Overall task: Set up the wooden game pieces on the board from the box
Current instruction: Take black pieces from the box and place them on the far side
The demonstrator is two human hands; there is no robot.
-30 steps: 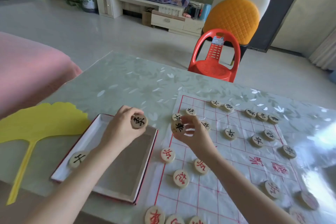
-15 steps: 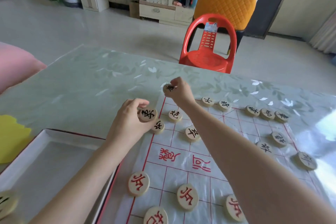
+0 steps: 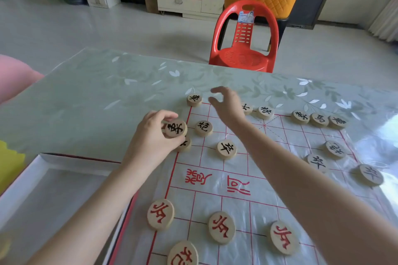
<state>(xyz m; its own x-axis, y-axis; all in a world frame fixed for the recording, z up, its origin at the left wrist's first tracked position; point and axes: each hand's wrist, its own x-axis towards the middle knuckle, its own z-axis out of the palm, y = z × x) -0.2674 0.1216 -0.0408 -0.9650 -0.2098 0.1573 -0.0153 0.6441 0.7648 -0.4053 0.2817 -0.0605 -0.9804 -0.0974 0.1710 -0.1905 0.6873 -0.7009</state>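
A plastic game board with red grid lines lies on the table. Round wooden pieces with black characters stand along its far side, red-lettered ones nearer me. My left hand pinches a black-lettered wooden piece above the board's left edge, half hiding another piece under it. My right hand hovers with fingers apart and empty, just right of a black piece standing at the far left corner. The white box with red trim lies at lower left.
A red plastic chair stands beyond the table's far edge, an orange padded chair behind it. A yellow fan lies left of the box. Something pink is at the far left. The table's far left part bears only its leaf-patterned cover.
My right hand set its black piece down at the board's far left corner and let go, fingers now spread. My left hand moved from the box to the board's edge with its piece.
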